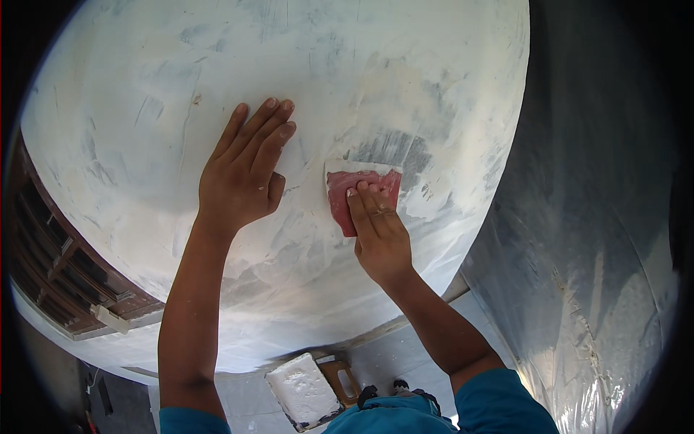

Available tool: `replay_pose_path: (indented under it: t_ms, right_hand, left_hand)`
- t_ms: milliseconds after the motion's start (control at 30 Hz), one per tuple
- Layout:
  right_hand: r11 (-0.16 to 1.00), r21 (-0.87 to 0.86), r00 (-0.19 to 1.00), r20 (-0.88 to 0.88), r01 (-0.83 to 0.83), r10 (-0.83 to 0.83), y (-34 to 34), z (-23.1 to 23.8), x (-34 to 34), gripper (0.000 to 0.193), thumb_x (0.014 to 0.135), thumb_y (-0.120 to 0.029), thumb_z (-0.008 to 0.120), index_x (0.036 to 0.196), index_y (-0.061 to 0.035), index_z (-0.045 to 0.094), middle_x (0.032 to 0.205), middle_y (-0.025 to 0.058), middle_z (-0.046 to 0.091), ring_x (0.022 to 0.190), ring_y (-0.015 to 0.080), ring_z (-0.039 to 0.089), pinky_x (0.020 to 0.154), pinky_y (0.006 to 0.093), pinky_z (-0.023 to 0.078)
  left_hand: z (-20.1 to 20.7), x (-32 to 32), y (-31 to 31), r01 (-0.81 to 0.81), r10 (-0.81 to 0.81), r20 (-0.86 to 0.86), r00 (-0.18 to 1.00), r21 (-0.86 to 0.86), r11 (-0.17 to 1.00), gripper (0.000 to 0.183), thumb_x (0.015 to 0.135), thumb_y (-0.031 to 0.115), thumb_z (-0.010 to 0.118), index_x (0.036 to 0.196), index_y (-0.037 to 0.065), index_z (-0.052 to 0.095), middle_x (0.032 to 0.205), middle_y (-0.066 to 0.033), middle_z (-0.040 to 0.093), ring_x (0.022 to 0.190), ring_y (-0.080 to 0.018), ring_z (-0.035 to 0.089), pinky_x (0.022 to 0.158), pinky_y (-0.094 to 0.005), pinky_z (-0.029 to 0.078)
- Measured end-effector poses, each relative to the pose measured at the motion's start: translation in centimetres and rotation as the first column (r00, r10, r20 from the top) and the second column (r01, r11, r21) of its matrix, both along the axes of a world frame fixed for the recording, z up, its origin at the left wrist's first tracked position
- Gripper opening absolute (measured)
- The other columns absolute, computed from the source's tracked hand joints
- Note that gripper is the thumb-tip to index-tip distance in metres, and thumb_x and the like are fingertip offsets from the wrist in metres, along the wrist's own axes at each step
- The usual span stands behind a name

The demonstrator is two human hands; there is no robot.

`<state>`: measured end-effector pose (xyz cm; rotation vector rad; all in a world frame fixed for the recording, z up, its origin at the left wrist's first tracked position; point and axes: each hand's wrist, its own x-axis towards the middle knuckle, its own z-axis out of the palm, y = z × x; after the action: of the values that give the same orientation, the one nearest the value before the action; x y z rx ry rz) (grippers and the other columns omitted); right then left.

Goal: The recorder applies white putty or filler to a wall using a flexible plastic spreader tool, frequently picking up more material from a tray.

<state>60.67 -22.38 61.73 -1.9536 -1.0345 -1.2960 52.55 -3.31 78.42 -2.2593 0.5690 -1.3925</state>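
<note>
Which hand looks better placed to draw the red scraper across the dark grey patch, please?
Probably the right hand: it holds the red scraper, whose pale edge sits by the dark grey patch. The left hand, farther off with fingers extended, holds no tool.

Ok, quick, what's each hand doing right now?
Left hand: open, holding nothing, laid on the white surface.
Right hand: closed on the red scraper, its edge against that surface.

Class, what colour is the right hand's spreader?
The spreader is dull red, smeared white, best seen in head view.
</note>
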Motion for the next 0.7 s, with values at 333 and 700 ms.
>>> replay_pose_path:
  t_ms: [333, 700]
  right_hand:
    - [0.942, 0.329, 0.998, -0.048, 0.064, -0.051, -3.8, 6.7, 2.2, 0.061, 0.079, 0.015, 0.058, 0.138, 0.0001, 0.058, 0.135, 0.0203, 0.062, 0.125, 0.0355, 0.060, 0.107, 0.0409, 0.049]
    - [0.985, 0.106, 0.948, -0.276, -0.135, 0.160, 2.2, -7.0, -5.9, 0.059, 0.085, 0.008, 0.057, 0.144, 0.0006, 0.052, 0.145, 0.0219, 0.054, 0.137, 0.0352, 0.051, 0.116, 0.0441, 0.041]
  left_hand:
    - [-0.1, -0.4, 0.8, -0.005, 0.004, 0.020, 1.000, 0.031, 1.000, 0.053, 0.071, -0.005, 0.050, 0.122, 0.006, 0.058, 0.145, -0.0070, 0.058, 0.140, -0.0237, 0.049, 0.122, -0.0469, 0.034]
    - [-0.2, 0.1, 1.0, 0.000, 0.000, 0.016, 1.000, 0.038, 0.999, 0.056, 0.070, -0.005, 0.049, 0.125, 0.006, 0.056, 0.145, -0.0073, 0.058, 0.141, -0.0247, 0.049, 0.122, -0.0485, 0.033]
